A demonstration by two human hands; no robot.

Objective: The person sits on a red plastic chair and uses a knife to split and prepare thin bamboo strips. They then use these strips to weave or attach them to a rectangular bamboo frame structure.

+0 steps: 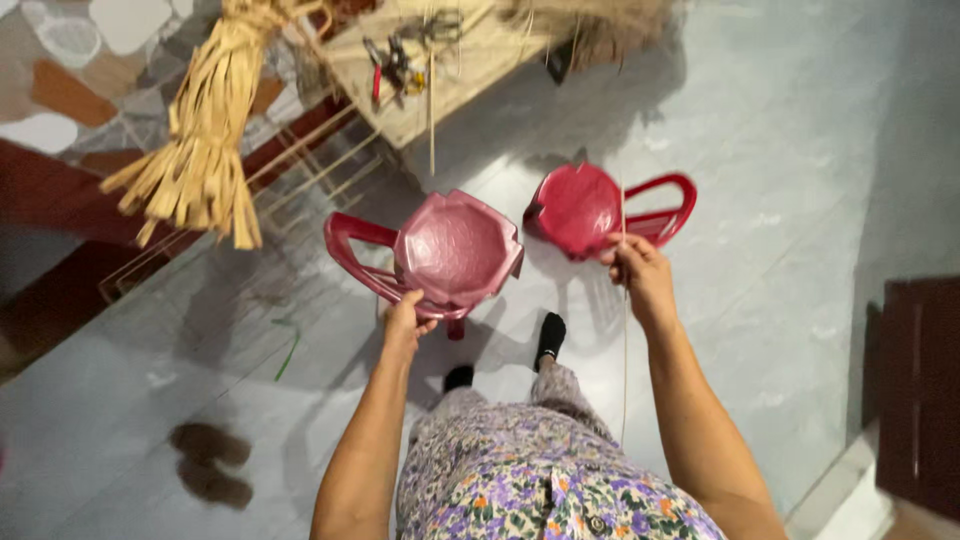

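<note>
Left hand point(405, 325) gripped the rim of the pink-red plastic chair point(455, 250) at centre, fingers clamped on it. Right hand point(640, 275), at 3 o'clock, pinched a thin pale reed strip point(624, 360); a second red plastic chair point(590, 210) stood beyond. Step judged: repositioning the chair, which calls for a firm lift.

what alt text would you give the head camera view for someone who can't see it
Seen from above, a standing person grips the front edge of a pink plastic chair with the left hand and pinches a thin pale reed in the right hand. A red plastic chair stands behind on the grey floor, with a straw bundle upper left.
</note>
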